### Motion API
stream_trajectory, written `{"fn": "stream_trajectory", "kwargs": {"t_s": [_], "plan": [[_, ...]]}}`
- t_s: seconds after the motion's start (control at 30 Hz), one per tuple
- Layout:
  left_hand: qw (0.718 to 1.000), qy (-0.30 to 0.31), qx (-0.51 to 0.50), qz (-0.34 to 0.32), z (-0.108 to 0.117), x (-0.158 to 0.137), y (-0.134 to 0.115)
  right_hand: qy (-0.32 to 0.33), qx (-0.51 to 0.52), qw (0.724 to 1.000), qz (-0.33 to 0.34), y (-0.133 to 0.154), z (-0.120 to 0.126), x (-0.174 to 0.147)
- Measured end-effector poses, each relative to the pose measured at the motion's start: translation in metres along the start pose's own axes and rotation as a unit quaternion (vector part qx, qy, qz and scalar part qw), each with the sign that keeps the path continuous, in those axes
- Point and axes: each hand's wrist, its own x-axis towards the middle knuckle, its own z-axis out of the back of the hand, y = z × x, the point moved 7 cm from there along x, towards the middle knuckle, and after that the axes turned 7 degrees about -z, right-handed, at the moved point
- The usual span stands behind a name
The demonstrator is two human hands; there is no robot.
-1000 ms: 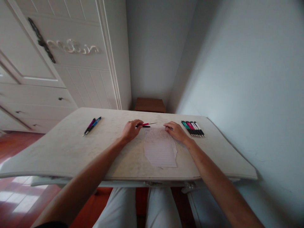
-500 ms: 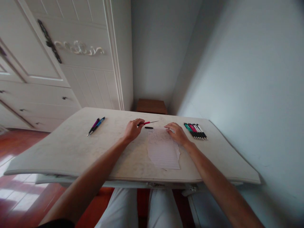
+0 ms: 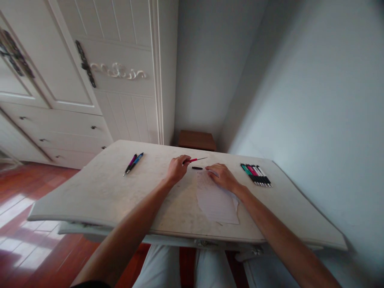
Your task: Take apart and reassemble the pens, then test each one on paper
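My left hand (image 3: 177, 168) is closed around a red pen barrel (image 3: 193, 160) above the table. A thin dark refill (image 3: 202, 158) sticks out of the barrel to the right. Just below lies a short black pen part (image 3: 197, 168), apart from both hands. My right hand (image 3: 223, 176) rests over the top of a torn, lined sheet of paper (image 3: 217, 204), its fingers curved loosely and their tips near the right end of the black part. Handwriting shows faintly at the top of the sheet, partly hidden by this hand.
A purple pen (image 3: 131, 163) and a blue pen (image 3: 135, 163) lie on the left of the white table (image 3: 99, 192). On the right is a row of several green, pink and white pens (image 3: 256, 175). A white cabinet (image 3: 126, 108) and a brown box-like piece (image 3: 197, 140) stand behind.
My right hand has moved left, closer to the black pen part and over the top of the paper. My left hand still holds the red barrel. The view has shifted slightly.
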Motion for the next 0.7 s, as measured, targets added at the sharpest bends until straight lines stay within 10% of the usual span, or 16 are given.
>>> {"fn": "stream_trajectory", "kwargs": {"t_s": [0.7], "plan": [[1.000, 0.009, 0.016, -0.022, -0.007, -0.001, 0.001, -0.019, -0.022, 0.998, -0.050, 0.007, -0.015, 0.025]]}}
